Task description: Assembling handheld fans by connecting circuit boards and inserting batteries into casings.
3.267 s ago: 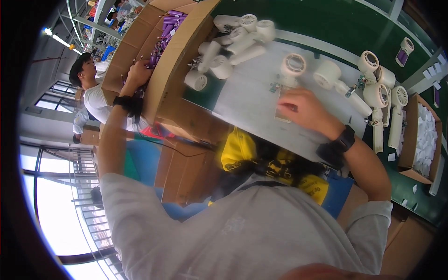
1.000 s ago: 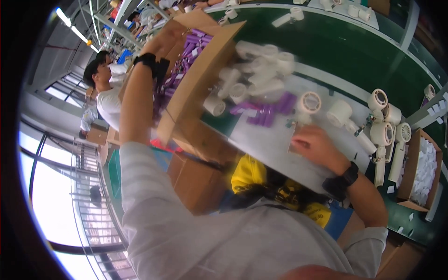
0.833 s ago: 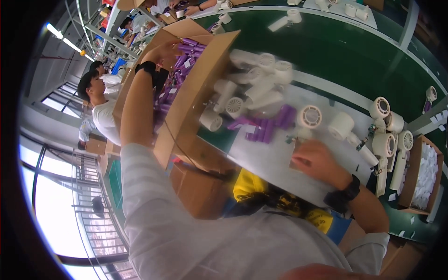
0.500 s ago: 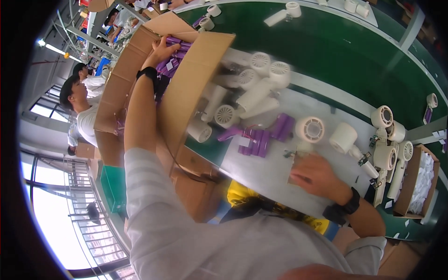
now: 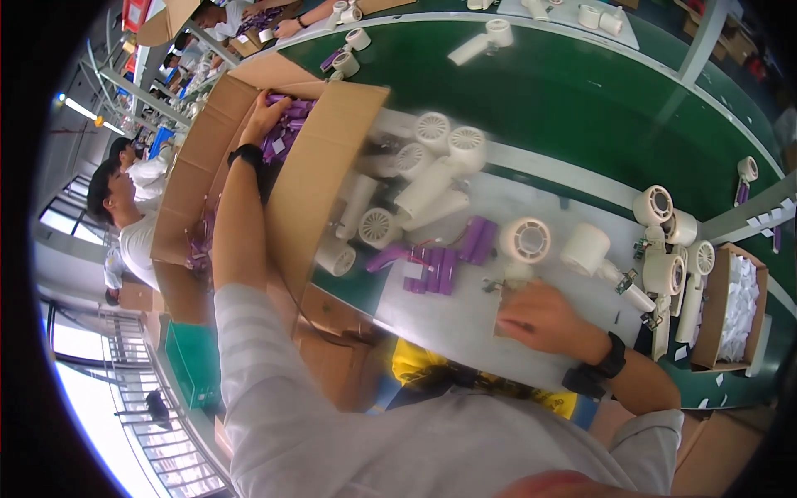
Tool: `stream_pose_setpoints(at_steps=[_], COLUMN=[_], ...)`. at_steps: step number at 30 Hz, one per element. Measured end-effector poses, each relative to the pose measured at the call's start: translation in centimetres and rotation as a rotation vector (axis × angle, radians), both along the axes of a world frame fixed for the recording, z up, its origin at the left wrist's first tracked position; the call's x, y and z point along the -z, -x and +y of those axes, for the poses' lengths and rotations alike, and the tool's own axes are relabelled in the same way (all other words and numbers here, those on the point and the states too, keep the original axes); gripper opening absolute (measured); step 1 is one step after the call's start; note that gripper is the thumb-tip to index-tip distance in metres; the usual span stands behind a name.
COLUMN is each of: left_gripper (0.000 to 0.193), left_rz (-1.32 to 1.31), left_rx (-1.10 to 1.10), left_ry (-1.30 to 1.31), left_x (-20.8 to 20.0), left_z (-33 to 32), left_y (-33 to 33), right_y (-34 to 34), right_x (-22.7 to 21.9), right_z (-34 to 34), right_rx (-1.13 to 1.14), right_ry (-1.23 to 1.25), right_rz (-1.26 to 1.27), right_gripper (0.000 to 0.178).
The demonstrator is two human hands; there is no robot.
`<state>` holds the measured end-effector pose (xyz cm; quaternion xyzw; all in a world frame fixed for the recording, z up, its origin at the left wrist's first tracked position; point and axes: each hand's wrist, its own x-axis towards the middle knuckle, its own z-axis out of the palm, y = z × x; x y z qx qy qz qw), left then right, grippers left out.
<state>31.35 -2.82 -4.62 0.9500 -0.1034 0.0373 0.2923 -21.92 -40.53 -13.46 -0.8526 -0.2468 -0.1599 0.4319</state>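
Observation:
My left hand [image 5: 264,119] reaches into a tall cardboard box [image 5: 320,174] at the left, its fingers curled over a purple battery pack [image 5: 296,108] among several more. My right hand [image 5: 544,319] is closed around the handle of a white handheld fan [image 5: 525,241], low over the grey work surface [image 5: 448,324]. The fan's round head points away from me, and a small circuit board [image 5: 493,285] shows beside the handle. Left of the fan lie purple battery packs [image 5: 430,270] with thin red wires. My right fingers hide most of the handle.
White fan bodies [image 5: 432,183] are heaped beside the box. A white cylindrical housing [image 5: 584,249] and fans with exposed boards [image 5: 664,274] lie to the right, near a carton of white pieces [image 5: 739,307]. A green conveyor belt [image 5: 564,100] runs behind. Other people [image 5: 124,207] work at the left.
The whole view has shifted slightly, so the scene sits further left. My left hand stays in the box at the battery packs, and my right hand keeps hold of the fan.

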Motion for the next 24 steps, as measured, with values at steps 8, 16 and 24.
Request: stream_pose_setpoints(at_steps=[8, 16, 24], left_gripper=[0.097, 0.092, 0.083], left_rz=[0.13, 0.051, 0.103], left_rx=[-0.147, 0.039, -0.045], left_ry=[-0.068, 0.002, -0.072], left_x=[-0.8, -0.4, -2.4], left_z=[-6.9, -3.1, -7.7], left_y=[2.9, 0.2, 5.6], right_y=[0.1, 0.0, 0.3], right_x=[-0.3, -0.6, -1.0], right_z=[-0.6, -0.8, -1.4], right_rx=[0.03, -0.006, 0.019], right_ry=[0.026, 0.024, 0.05], right_rz=[0.048, 0.045, 0.079], right_gripper=[0.009, 0.009, 0.009])
